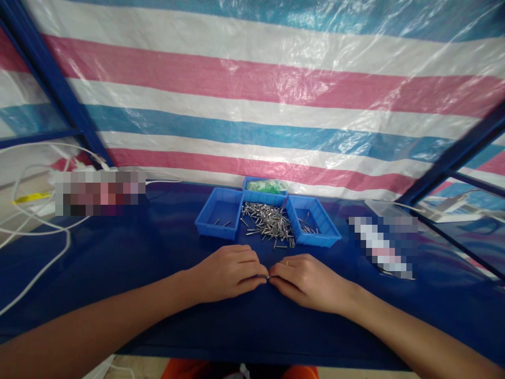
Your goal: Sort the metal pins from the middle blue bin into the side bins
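Observation:
Over the front part of the blue table, both my hands meet fingertip to fingertip. My left hand is closed in a pinch on a small silver screw, which is mostly hidden by the fingers. At the screw's right end, the fingertips of my right hand are pinched together; whether they hold a second small part there is too small to make out. Just beyond the hands lies a loose pile of similar silver screws, with a few stray ones at its near edge.
A blue bin left of the pile holds a couple of screws; another bin on the right holds several. Behind, a third bin contains green-and-clear plastic bags. White cables lie left. A blurred-out item lies right.

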The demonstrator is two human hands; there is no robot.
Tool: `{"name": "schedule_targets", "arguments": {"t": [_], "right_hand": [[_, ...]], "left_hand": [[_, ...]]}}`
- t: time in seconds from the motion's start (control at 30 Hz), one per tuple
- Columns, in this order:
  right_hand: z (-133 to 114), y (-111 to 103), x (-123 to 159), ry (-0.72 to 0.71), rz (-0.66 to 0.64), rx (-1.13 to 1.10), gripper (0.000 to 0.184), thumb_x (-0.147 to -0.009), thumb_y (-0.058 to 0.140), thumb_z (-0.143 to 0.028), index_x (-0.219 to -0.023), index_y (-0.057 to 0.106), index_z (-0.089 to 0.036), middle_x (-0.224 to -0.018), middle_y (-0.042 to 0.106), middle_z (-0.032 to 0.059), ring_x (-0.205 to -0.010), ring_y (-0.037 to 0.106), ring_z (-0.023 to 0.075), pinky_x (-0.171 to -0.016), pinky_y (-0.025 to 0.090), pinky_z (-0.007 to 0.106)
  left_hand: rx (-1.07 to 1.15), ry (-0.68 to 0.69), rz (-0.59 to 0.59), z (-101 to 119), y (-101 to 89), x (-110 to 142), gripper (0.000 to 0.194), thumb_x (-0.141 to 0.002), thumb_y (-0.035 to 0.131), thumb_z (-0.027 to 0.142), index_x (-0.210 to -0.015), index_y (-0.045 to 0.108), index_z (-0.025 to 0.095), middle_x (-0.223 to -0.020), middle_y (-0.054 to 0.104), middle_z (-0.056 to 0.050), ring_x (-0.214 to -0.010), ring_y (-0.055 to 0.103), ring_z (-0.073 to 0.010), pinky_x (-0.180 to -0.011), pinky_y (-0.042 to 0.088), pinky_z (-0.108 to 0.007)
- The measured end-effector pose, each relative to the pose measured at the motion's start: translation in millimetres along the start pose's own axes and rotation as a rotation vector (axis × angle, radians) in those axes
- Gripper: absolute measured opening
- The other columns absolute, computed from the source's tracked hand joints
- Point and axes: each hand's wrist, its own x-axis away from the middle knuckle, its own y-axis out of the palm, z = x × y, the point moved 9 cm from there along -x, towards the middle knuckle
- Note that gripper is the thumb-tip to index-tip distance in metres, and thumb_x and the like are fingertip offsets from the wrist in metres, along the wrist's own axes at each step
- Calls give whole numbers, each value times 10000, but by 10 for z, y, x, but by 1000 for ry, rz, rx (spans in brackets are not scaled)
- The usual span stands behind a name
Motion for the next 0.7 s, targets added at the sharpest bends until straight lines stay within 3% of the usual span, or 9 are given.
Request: {"name": "schedule_targets", "arguments": {"t": [0.3,0.47,0.57,0.7], "right_hand": [[-9,51,-28,-15,41,-53,248,-962,410,-222,-786,571,-153,-684,594,17,-610,558,119,-574,385,229],[-6,-42,-3,-7,70,-71,187,-956,457,-276,-936,597,-153,-759,642,27,-660,604,125,-616,420,232],[-1,-109,16,-3,112,-59,203,-958,453,-296,-965,594,-150,-763,648,34,-665,607,128,-624,427,237],[6,-106,21,3,107,-11,240,-974,412,-278,-912,602,-147,-711,625,30,-621,578,123,-596,407,235]], "left_hand": [[131,-16,-47,13,85,-17,171,-940,467,228,-933,622,156,-886,658,-47,-826,576,-136,-766,466,-232],[265,-172,-77,-97,115,-2,108,-835,495,132,-892,583,159,-887,641,-34,-840,587,-131,-776,462,-217],[251,-277,-110,-191,156,23,75,-810,519,138,-856,569,170,-789,622,0,-739,579,-117,-702,443,-202],[197,-259,-116,-191,151,13,50,-855,536,169,-826,577,170,-757,612,12,-712,561,-108,-686,419,-196]]}}
